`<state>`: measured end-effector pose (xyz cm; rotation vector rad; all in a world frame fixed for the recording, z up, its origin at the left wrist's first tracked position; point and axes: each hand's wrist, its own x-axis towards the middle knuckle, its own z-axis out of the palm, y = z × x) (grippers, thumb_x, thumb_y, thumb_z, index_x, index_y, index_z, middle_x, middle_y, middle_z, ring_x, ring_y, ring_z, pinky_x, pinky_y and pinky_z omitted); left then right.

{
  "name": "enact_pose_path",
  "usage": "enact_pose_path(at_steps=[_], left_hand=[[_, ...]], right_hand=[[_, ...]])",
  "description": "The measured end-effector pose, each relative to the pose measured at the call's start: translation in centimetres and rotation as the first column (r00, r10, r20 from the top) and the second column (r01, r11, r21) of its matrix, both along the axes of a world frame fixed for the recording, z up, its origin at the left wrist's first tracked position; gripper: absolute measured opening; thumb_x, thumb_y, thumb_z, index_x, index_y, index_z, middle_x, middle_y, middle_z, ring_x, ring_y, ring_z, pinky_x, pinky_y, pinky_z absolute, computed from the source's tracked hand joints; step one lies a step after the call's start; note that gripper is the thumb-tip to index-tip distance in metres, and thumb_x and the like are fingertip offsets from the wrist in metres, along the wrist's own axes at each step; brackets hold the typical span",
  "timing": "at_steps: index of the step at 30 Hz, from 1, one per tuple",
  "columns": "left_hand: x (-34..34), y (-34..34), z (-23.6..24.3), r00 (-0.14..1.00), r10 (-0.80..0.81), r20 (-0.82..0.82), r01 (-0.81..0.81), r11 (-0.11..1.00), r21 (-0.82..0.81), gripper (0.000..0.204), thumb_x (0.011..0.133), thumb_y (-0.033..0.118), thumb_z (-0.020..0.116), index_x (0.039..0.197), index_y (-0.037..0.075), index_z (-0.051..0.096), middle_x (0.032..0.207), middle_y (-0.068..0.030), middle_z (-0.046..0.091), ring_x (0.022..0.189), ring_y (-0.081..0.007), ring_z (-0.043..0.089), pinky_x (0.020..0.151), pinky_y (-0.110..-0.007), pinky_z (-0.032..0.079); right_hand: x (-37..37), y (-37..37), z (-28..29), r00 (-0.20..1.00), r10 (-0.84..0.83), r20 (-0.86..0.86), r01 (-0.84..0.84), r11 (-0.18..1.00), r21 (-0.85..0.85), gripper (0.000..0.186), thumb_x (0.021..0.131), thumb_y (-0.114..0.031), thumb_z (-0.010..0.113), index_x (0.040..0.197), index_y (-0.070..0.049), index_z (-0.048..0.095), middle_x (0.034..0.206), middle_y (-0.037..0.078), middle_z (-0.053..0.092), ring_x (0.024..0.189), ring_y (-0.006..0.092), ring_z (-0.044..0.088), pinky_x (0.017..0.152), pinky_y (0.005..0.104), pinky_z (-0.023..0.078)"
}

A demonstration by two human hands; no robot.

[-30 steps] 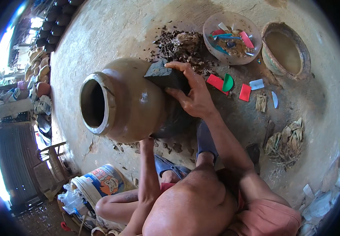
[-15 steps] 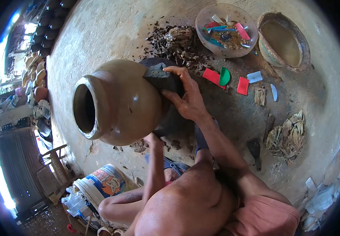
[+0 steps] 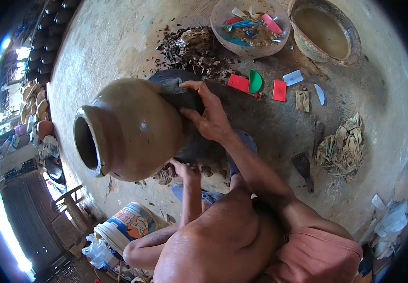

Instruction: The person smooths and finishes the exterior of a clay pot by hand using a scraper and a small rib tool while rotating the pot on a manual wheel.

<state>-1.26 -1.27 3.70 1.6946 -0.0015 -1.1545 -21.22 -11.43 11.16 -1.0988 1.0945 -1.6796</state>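
Clay pot (image 3: 140,125) shifted leftward in frame; dark block (image 3: 178,94) against it grasped by right hand (image 3: 208,115); grip of left hand (image 3: 184,170) cannot be told.

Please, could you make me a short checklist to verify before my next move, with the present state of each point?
1. Right hand grips the dark block: ok, thumb and fingers hold it.
2. Dark block presses on the pot: cannot tell; they overlap in this view.
3. Left hand supports the pot: cannot tell; it is at the lower side, contact unclear.
4. Nothing lies across the pot's opening: ok.
5. Green half-round piece is apart from the pot: ok.
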Motion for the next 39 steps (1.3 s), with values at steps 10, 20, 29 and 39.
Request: enact_pose_path(at_steps=[10,20,29,39], left_hand=[[13.3,-3.0,-1.7,0.914,-0.404,0.033,0.402,0.896,-0.188,0.078,0.103,0.069,0.038,0.151,0.009,0.044,0.15,-0.0158,0.052,0.129,-0.0381,0.058,0.107,-0.057,0.05],[5.7,-0.6,3.1,0.869,-0.37,-0.33,0.361,0.928,-0.089,0.061,0.105,0.059,0.046,0.149,0.017,0.049,0.142,-0.0164,0.058,0.12,-0.0352,0.062,0.096,-0.047,0.056],[1.4,3.7,1.2,0.909,-0.234,-0.346,0.273,0.959,0.069,0.074,0.098,0.07,0.053,0.151,0.018,0.044,0.142,-0.0116,0.055,0.117,-0.032,0.06,0.095,-0.048,0.054],[10.9,-2.6,0.2,0.994,-0.088,-0.056,0.094,0.99,0.106,0.078,0.095,0.068,0.052,0.152,0.017,0.038,0.152,-0.0129,0.043,0.136,-0.0342,0.047,0.105,-0.057,0.046]], right_hand=[[3.2,-0.6,1.5,0.988,0.06,0.143,-0.066,0.997,0.035,0.054,0.083,0.004,0.075,0.132,-0.004,0.056,0.121,0.015,0.063,0.117,0.024,0.062,0.104,0.0362,0.046],[1.6,0.0,-2.5,0.997,-0.028,0.069,0.02,0.993,0.118,0.052,0.084,-0.004,0.075,0.132,-0.004,0.055,0.121,0.017,0.063,0.117,0.0279,0.062,0.103,0.0384,0.046],[3.3,1.0,-2.7,0.993,-0.059,0.1,0.039,0.981,0.188,0.048,0.086,-0.004,0.075,0.129,-0.004,0.055,0.117,0.012,0.061,0.114,0.0207,0.058,0.103,0.0352,0.044],[1.5,3.2,-2.9,0.995,-0.06,-0.075,0.073,0.98,0.185,0.062,0.083,-0.003,0.076,0.137,-0.006,0.047,0.128,0.02,0.059,0.129,0.0422,0.056,0.109,0.0465,0.044]])
